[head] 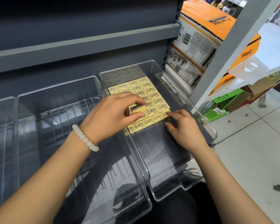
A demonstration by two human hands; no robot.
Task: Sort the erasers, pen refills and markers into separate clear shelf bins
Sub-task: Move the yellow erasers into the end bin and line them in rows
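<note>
A clear shelf bin (181, 88) sits on the grey shelf (81, 50), and it is the one with the yellow erasers (149, 92) in it. The erasers lie flat in neat rows, side by side, filling the back part of this bin. The front part of the bin floor is bare.

The left hand (113, 113) is over the near rows of erasers. Its thumb and fingers pinch one yellow eraser (138, 109) and hold it tilted, just above the others. A white bead bracelet (86, 138) goes round the left wrist.

The right hand (183, 126) is inside the same bin, at the front edge of the rows. Its fingers are bent and its fingertips touch the last eraser (166, 113) in the near row, by the bin's right wall. It holds nothing.

Left of the eraser bin stands another clear bin (58, 88). Right of the eraser bin are orange and white packs (205, 29) stacked up.
</note>
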